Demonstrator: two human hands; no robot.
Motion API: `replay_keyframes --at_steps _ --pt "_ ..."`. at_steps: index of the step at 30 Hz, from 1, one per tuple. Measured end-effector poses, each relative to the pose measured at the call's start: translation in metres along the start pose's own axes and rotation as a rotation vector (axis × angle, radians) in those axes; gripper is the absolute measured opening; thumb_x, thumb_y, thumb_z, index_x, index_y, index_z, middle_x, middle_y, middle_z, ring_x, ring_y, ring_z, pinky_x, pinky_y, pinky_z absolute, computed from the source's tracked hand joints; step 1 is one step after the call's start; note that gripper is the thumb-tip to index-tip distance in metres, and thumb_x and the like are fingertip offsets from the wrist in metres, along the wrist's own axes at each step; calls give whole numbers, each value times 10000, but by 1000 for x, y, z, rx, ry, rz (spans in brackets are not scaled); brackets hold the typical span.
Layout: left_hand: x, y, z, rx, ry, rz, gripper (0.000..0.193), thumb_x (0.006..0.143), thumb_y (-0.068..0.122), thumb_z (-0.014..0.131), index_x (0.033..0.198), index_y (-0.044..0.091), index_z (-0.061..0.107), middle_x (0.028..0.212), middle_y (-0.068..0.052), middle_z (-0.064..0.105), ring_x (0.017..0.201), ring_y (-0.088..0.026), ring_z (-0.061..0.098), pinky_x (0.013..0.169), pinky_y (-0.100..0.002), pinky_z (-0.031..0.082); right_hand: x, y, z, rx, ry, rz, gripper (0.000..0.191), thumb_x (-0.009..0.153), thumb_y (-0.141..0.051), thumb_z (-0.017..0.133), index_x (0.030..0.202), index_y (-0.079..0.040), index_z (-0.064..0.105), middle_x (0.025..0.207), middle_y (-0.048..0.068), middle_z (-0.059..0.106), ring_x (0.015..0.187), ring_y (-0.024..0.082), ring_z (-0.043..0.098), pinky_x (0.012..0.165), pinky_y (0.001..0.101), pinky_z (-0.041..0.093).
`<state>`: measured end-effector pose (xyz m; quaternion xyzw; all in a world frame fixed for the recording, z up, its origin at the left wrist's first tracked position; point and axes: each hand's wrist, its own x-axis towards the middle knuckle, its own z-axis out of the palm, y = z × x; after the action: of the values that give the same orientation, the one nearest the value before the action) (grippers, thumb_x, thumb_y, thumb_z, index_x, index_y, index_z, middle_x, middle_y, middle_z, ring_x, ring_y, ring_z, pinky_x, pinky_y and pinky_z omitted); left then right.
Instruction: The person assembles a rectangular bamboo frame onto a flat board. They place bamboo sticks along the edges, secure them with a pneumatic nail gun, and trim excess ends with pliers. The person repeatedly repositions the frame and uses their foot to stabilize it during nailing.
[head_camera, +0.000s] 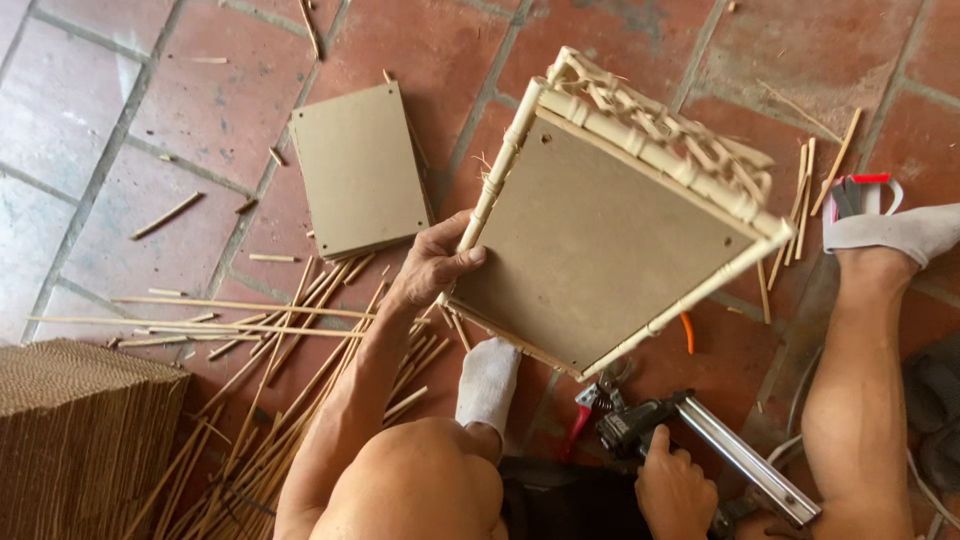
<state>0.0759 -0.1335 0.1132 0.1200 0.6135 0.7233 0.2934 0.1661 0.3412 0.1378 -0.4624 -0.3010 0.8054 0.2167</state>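
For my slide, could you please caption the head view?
Left hand steadies a bamboo-framed box on a tiled floor while the right hand grips a nail gun.

No packages, labels, signs or screens.

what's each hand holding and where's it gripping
The left hand grips the bamboo-framed board box by its left frame edge. The right hand is on the nail gun at its rear handle.

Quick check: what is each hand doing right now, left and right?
Left hand: closed on the edge of the bamboo-framed tray.
Right hand: closed on the nail gun.
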Motion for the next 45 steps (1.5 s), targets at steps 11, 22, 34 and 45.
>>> replay_keyframes --at_steps 11,22,34,45 --pt "33 46 -11 3 -203 22 588 874 147 825 1417 47 626 1382 -39 648 1250 -162 581 1100 -326 460 104 -18 -27 269 -68 -311 1364 485 -967 609 1553 -301 85 1500 50 293 1349 360 397 1121 645 457" --pt "44 40 -29 -89 -301 40 597 850 103 851 1411 49 653 1384 -60 648 1260 -171 596 1078 -306 486 -188 177 -174 -2429 -274 -86 703 848 -253 688 1495 -178 424 1064 151 698 951 342 731 805 469 618" --pt "95 53 -53 269 -396 -78 560 841 177 844 1363 61 679 994 -56 779 932 -145 714 897 -309 603 -188 167 -168 -2292 -359 87 810 832 -396 768 1509 -168 389 1063 184 697 987 370 718 839 470 605" --pt "230 38 -10 1038 -588 -450 545 794 342 773 1311 178 722 1228 -69 756 1142 -213 697 1011 -377 504 -127 152 -148 -2017 -189 -414 633 908 -408 709 1424 -86 532 1219 238 678 1124 436 657 938 532 539"
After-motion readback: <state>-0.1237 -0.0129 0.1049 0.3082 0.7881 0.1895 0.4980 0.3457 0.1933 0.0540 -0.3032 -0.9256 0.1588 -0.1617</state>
